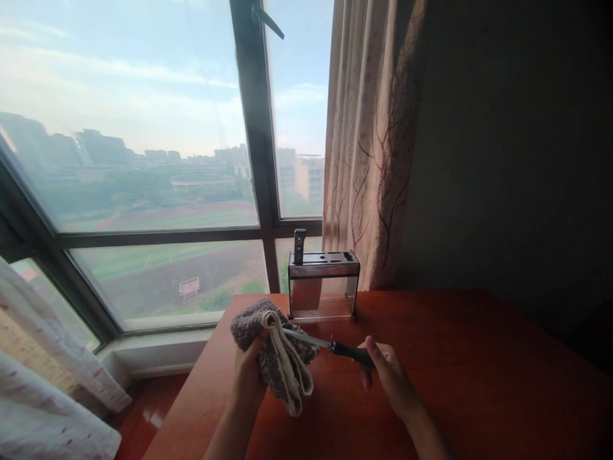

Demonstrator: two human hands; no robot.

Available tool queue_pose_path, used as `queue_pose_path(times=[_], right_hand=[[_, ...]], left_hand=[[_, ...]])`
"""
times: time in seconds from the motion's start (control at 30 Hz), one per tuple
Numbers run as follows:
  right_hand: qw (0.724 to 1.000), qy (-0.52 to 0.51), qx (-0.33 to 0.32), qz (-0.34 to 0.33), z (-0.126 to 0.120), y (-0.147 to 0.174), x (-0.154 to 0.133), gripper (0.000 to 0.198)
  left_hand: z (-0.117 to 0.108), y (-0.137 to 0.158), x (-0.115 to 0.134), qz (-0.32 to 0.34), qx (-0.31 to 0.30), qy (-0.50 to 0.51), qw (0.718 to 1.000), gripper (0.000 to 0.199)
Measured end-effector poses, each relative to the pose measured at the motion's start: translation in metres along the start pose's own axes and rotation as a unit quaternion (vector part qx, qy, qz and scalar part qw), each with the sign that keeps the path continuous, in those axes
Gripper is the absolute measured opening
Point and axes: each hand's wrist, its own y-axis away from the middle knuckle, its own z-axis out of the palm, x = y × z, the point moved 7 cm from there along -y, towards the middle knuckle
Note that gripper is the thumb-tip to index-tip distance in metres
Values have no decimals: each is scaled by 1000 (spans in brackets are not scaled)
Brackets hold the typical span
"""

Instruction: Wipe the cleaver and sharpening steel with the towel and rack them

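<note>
My left hand [249, 365] is closed around a folded grey towel [282, 364] with a pale edge, above the near-left part of the table. Between the towel's folds runs the thin metal rod of a sharpening steel [352, 352], its tip hidden in the cloth. The steel's black handle, with a small guard, points right, and my right hand [383, 369] grips its end between thumb and fingers. Behind both hands stands a knife block [325, 271] with clear sides. A cleaver's dark handle [299, 246] sticks up from its left slot, and the broad blade shows inside.
The reddish-brown wooden table [445, 358] extends to the right, and its left edge runs beside my left arm. Beyond it are a large window [158, 237] and a beige curtain [368, 160]. Another pale curtain [48, 396] hangs at lower left.
</note>
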Motion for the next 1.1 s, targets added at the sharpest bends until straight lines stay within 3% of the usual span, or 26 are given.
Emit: queue_pose_path(times=[0.13,0.3,0.5,0.67,0.8,1.0,1.1], right_hand=[[1000,-6,10,0,-7,-1,2,66],[999,4,33,-16,-11,-2,2,60],[999,24,-8,-31,5,-4,5,55],[998,41,-35,-21,11,-4,12,53],[998,46,-43,-3,3,-4,14,48],[996,79,-38,7,-14,-4,6,47],[996,88,-28,12,-23,-5,3,48]], left_hand=[[-3,-2,6,16,-4,2,1000,38],[6,6,-11,-5,-18,-36,999,39],[28,27,-37,-56,-67,-54,995,45],[30,31,-43,-71,-81,-71,992,53],[27,25,-37,-71,-95,-84,989,56],[9,10,-15,-67,-23,-52,996,43],[-3,-1,0,-21,-2,-30,999,38]])
